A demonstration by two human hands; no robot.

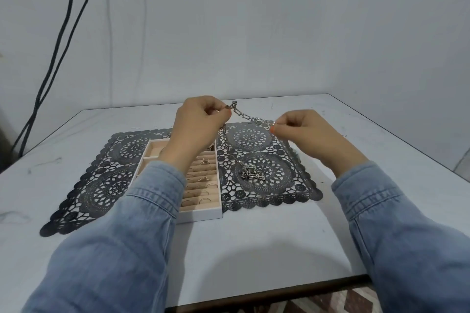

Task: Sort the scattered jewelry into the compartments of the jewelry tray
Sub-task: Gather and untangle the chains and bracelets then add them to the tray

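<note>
Both hands hold a silver chain necklace (245, 115) stretched in the air above the mat. My left hand (201, 122) pinches one end high over the tray, and my right hand (302, 132) pinches the chain further right. A strand hangs down from the left hand to a silver pendant cluster (250, 172) lying on the mat. The white jewelry tray (203, 212) with beige lining sits under my left forearm. Several rings (204, 161) sit in its ring slots. Its left compartments are partly hidden by my sleeve.
A dark lace placemat (256, 157) lies under the tray and pendant on the white table (254, 236). Black cables (54, 58) hang along the wall at the left. The table's front edge (267, 295) runs just below my arms.
</note>
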